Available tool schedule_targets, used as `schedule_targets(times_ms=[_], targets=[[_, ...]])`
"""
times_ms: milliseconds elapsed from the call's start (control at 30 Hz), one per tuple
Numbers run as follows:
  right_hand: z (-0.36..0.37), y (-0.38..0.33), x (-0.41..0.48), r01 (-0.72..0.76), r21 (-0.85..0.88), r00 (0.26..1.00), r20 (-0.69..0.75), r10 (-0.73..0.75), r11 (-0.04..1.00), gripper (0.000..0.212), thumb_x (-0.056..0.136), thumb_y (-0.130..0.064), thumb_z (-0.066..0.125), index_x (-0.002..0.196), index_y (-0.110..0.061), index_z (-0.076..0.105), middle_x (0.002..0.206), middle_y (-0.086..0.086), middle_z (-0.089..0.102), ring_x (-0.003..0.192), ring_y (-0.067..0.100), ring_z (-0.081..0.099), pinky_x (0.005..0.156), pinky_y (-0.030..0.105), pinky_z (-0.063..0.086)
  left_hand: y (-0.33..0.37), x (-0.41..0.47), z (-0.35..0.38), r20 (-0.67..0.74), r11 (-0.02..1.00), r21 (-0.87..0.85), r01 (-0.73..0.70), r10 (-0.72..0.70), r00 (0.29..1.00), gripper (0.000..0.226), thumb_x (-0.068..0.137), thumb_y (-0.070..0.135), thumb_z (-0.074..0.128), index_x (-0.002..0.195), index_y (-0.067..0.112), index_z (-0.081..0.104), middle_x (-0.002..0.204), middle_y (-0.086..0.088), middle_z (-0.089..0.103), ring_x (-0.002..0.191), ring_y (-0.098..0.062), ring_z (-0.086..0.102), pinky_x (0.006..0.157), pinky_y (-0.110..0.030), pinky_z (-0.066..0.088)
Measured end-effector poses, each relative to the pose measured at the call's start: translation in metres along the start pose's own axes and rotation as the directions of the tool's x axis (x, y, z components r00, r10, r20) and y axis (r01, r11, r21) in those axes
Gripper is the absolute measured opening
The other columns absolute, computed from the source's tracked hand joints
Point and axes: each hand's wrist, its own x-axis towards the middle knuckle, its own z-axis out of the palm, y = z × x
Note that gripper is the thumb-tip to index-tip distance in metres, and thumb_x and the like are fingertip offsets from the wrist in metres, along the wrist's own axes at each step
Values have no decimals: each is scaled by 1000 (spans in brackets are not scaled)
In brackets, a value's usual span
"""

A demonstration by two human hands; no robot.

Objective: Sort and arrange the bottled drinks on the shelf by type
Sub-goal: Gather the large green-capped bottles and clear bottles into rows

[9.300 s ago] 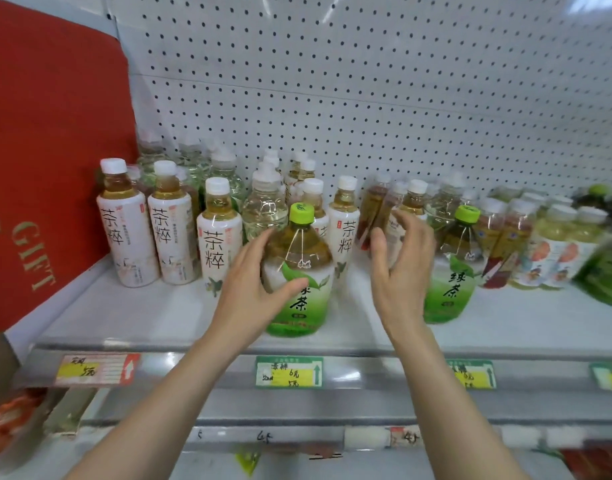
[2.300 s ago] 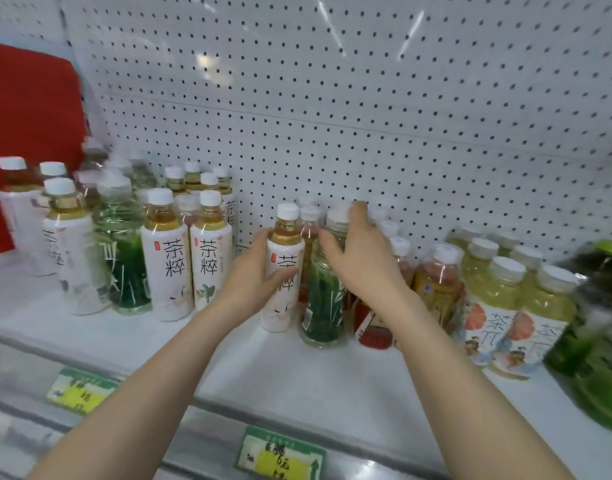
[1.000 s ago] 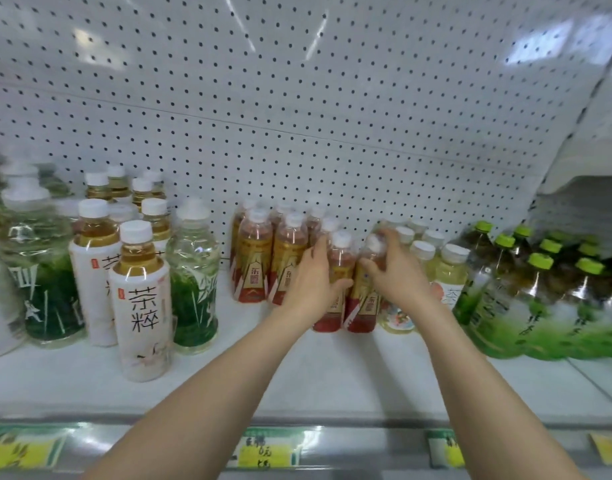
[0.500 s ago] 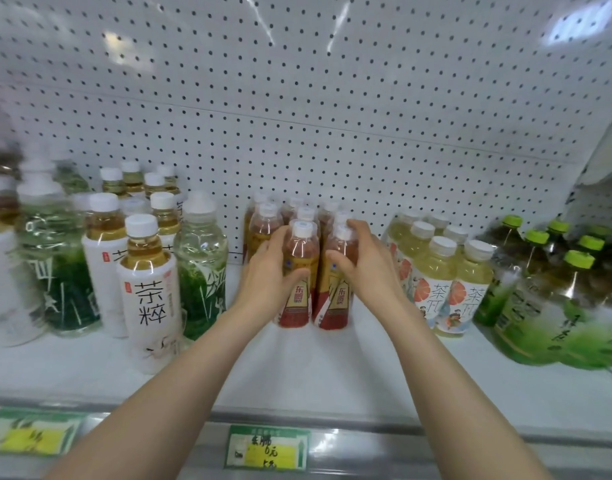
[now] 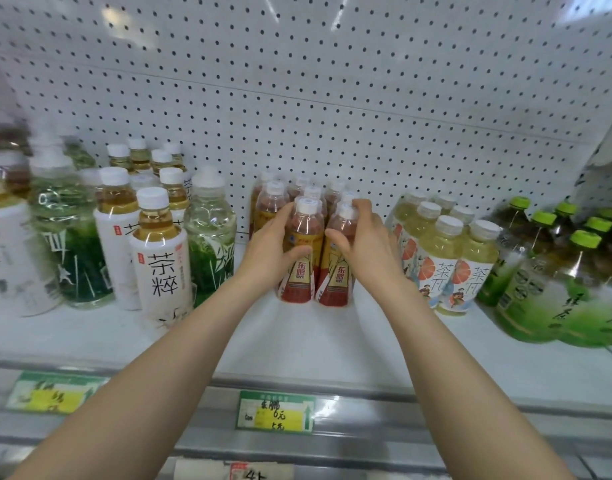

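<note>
Two red-and-gold labelled bottles stand side by side at the front of a red cluster in the middle of the white shelf [image 5: 297,341]. My left hand [image 5: 270,251] wraps the left red bottle [image 5: 303,265]. My right hand [image 5: 363,244] wraps the right red bottle [image 5: 337,271]. Several more red bottles [image 5: 273,206] stand behind them. White-labelled tea bottles [image 5: 161,268] and clear green-leaf bottles [image 5: 211,237] stand to the left. Pale yellow bottles with orange fruit labels [image 5: 443,261] stand to the right.
Large green-capped green tea bottles [image 5: 567,292] fill the far right. A white pegboard wall [image 5: 332,98] backs the shelf. Price tags, one green and yellow [image 5: 275,410], line the shelf's front rail. Bare shelf surface lies in front of the red bottles.
Over the last second both hands drew the two red bottles left, away from the yellow ones, into the red cluster. In the last half second they have barely moved.
</note>
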Motion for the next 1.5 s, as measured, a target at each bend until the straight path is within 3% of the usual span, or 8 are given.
schedule_targets(times_ms=[400, 567, 667, 733, 833, 1033, 1233, 1500], targets=[[1, 2, -4, 29, 25, 999, 17, -30, 999, 61, 98, -46, 50, 145, -16, 26, 123, 18, 57, 104, 39, 61, 82, 44, 48, 2, -2, 0, 9, 1000, 7, 0, 0, 1000, 86, 85, 35, 71, 155, 24, 21, 150, -2, 46, 134, -22, 48, 107, -47, 44], [-7, -6, -2, 19, -72, 998, -65, -24, 997, 61, 97, -44, 52, 146, -13, 34, 142, 22, 41, 129, 40, 42, 102, 47, 39, 15, -25, -12, -43, 982, 173, -71, 80, 996, 81, 87, 30, 70, 154, 19, 26, 155, -3, 38, 139, -20, 40, 113, -45, 38], [-14, -40, -8, 161, 33, 946, -289, -145, 986, 50, 98, -35, 52, 142, -12, 43, 139, 13, 48, 128, 30, 45, 103, 40, 38, 19, -63, -39, -285, 904, 326, -276, 373, 883, 53, 85, 10, 71, 136, 12, 55, 136, -9, 54, 126, -26, 49, 107, -38, 41], [-6, -71, -11, 235, 233, 959, -213, -187, 944, 48, 97, -38, 53, 140, -17, 47, 131, 4, 56, 119, 22, 53, 100, 38, 44, 12, -90, -59, -468, 865, 414, -282, 468, 750, 42, 83, 4, 72, 124, 11, 65, 126, -11, 58, 119, -31, 52, 106, -33, 38], [20, -116, -14, 183, 488, 968, 62, -243, 853, 64, 91, -55, 56, 145, -25, 39, 139, 0, 54, 125, 16, 53, 104, 41, 45, -9, -114, -86, -620, 888, 454, -72, 372, 691, 51, 82, 8, 74, 131, 9, 58, 133, -17, 50, 124, -33, 45, 108, -36, 34], [51, -153, -14, 71, 600, 936, 236, -261, 796, 82, 88, -59, 59, 152, -24, 22, 152, -1, 43, 134, 18, 46, 110, 45, 41, -41, -125, -119, -450, 971, 31, 238, -199, 871, 76, 80, 44, 75, 144, 27, 38, 136, 5, 57, 121, -14, 56, 98, -37, 50], [45, -144, -15, 101, 587, 942, 203, -267, 803, 70, 92, -48, 61, 148, -22, 29, 145, -5, 48, 127, 9, 47, 108, 35, 40, -48, -122, -122, -396, 972, 48, 229, -192, 898, 58, 86, 42, 68, 137, 27, 47, 129, 11, 64, 114, -11, 61, 95, -44, 53], [44, -137, -20, 113, 539, 961, 155, -230, 834, 67, 86, -59, 61, 140, -29, 37, 134, -8, 56, 120, 13, 56, 100, 45, 49, -58, -115, -125, -409, 959, 46, 280, -238, 881, 71, 83, 48, 68, 144, 25, 40, 137, 8, 59, 122, -15, 57, 98, -45, 52]])
